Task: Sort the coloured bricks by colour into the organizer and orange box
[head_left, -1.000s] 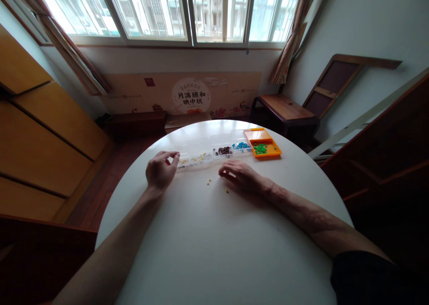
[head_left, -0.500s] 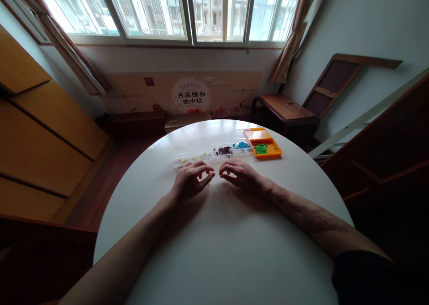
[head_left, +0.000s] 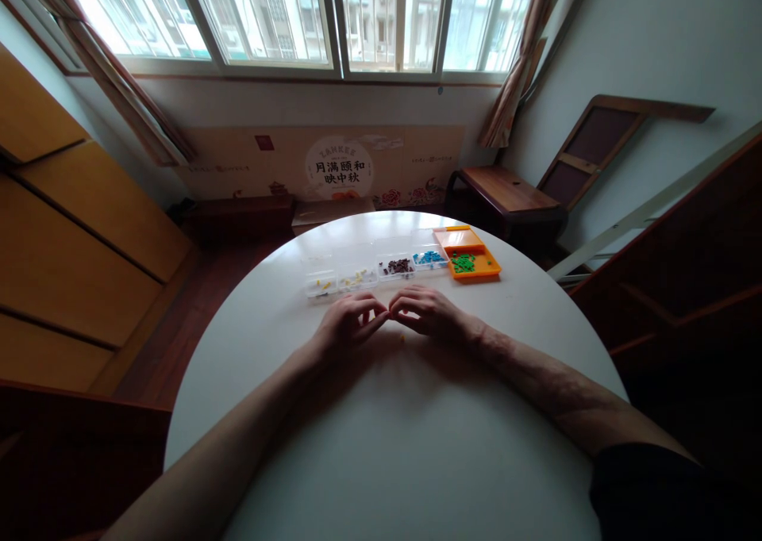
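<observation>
Over the middle of the white round table [head_left: 381, 446], the fingertips of my left hand [head_left: 351, 319] and my right hand [head_left: 425, 311] meet. Both hands are closed in a pinch, and whatever is between the fingers is too small to make out. Just below them lies a tiny yellow piece [head_left: 402, 338]. Beyond my hands stand small clear boxes: one with yellow pieces [head_left: 323, 285], one with pale pieces [head_left: 359, 278], one with dark brown pieces [head_left: 397, 267] and one with blue pieces [head_left: 429, 258]. At the right end, an orange box [head_left: 489, 268] holds green pieces [head_left: 463, 263].
Behind the table to the right is a wooden chair [head_left: 506, 189]. Orange-brown cabinets [head_left: 77, 239] line the left side. A printed cardboard panel [head_left: 286, 160] stands below the window [head_left: 267, 17]. A dark wooden panel [head_left: 684, 263] rises at the right.
My left hand has moved right and slightly down, so its fingertips now touch those of my right hand. My right hand has barely shifted. The boxes stay put.
</observation>
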Motion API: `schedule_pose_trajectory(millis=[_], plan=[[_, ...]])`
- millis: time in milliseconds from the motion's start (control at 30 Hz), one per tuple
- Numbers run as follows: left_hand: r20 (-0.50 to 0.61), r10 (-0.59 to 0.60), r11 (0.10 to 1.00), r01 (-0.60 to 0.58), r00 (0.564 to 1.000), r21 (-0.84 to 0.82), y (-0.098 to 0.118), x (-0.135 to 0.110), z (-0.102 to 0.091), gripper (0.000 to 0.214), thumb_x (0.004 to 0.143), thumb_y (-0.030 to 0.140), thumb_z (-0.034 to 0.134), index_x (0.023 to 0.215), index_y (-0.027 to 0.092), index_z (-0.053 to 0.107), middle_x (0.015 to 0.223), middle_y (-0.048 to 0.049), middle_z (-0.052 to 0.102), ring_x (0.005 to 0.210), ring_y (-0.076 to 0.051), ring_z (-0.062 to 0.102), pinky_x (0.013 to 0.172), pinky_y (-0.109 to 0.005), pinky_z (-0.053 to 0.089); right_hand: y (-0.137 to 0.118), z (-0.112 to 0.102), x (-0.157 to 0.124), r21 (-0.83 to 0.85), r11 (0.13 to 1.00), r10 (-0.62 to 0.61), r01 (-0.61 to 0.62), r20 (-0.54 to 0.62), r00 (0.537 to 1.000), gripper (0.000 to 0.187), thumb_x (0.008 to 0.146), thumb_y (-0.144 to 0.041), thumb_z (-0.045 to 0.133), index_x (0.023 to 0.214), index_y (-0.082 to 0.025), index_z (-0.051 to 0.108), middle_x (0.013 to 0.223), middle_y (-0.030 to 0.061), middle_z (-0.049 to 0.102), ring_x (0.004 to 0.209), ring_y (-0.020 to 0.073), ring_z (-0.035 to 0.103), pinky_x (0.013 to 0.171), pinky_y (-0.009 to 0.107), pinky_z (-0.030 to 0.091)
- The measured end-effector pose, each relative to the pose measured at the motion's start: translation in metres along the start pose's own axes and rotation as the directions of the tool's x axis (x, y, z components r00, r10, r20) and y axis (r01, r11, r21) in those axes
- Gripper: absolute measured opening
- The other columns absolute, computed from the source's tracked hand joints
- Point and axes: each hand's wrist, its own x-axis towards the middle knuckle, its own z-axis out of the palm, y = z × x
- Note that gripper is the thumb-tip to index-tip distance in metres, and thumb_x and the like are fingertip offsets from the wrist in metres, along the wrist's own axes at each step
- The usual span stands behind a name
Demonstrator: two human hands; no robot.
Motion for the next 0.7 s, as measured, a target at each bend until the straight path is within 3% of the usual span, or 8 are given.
schedule_pose_trajectory(millis=[200,267,367,467,567,700], plan=[[0.017,0.012,0.981,-0.008,1.000,-0.194,0.003,0.001,-0.002,0.027,0.106,0.044,0.069,0.098,0.021,0.081,0.092,-0.0070,0.075,0.072,-0.015,0.067,0.063,-0.026,0.052,0.002,0.000,-0.002,0.014,1.000,0.021,-0.022,0.031,0.999,0.015,0.113,-0.034,0.065,0.104,-0.024,0.071,0.105,0.0072,0.080,0.094,0.0211,0.073,0.089,0.035,0.060],[0.000,0.007,0.981,-0.007,1.000,-0.192,0.002,0.002,-0.004,0.027,0.106,0.042,0.068,0.098,0.021,0.082,0.092,-0.0071,0.075,0.074,-0.015,0.067,0.064,-0.026,0.053,0.002,0.000,-0.002,0.029,0.999,0.038,-0.039,0.043,0.998,0.013,0.112,-0.035,0.067,0.107,-0.024,0.071,0.106,0.0074,0.080,0.096,0.0220,0.073,0.090,0.036,0.060],[-0.114,-0.048,0.994,0.036,0.992,-0.099,-0.004,0.002,-0.012,0.024,0.105,0.040,0.068,0.099,0.021,0.082,0.093,-0.0065,0.075,0.074,-0.016,0.067,0.069,-0.028,0.055,-0.001,-0.002,-0.001,0.052,0.997,0.062,-0.065,0.056,0.997,0.012,0.109,-0.035,0.071,0.111,-0.023,0.070,0.110,0.0081,0.079,0.101,0.0234,0.073,0.094,0.039,0.060],[-0.267,-0.145,0.984,0.167,0.953,0.064,-0.016,0.001,-0.025,0.024,0.103,0.040,0.068,0.097,0.022,0.083,0.096,-0.0054,0.077,0.071,-0.016,0.066,0.068,-0.029,0.053,-0.004,-0.005,0.002,0.072,0.996,0.049,-0.057,0.109,0.993,0.009,0.111,-0.027,0.064,0.114,-0.024,0.073,0.118,0.0089,0.081,0.107,0.0232,0.073,0.100,0.040,0.060],[-0.419,-0.227,0.907,0.348,0.879,0.238,-0.032,-0.002,-0.041,0.024,0.101,0.040,0.067,0.095,0.023,0.084,0.097,-0.0041,0.078,0.068,-0.016,0.064,0.070,-0.031,0.051,-0.006,-0.008,0.004,0.104,0.994,0.021,-0.039,0.170,0.985,0.022,0.113,-0.021,0.059,0.125,-0.026,0.076,0.131,0.0078,0.080,0.115,0.0216,0.073,0.106,0.041,0.059],[-0.504,-0.264,0.821,0.466,0.822,0.329,-0.050,-0.006,-0.055,0.019,0.099,0.038,0.070,0.095,0.025,0.084,0.099,-0.0019,0.080,0.067,-0.018,0.062,0.073,-0.034,0.049,-0.005,-0.011,0.004,0.141,0.990,-0.003,-0.029,0.220,0.976,0.028,0.112,-0.021,0.061,0.133,-0.031,0.077,0.140,0.0037,0.079,0.124,0.0214,0.073,0.113,0.043,0.058]])
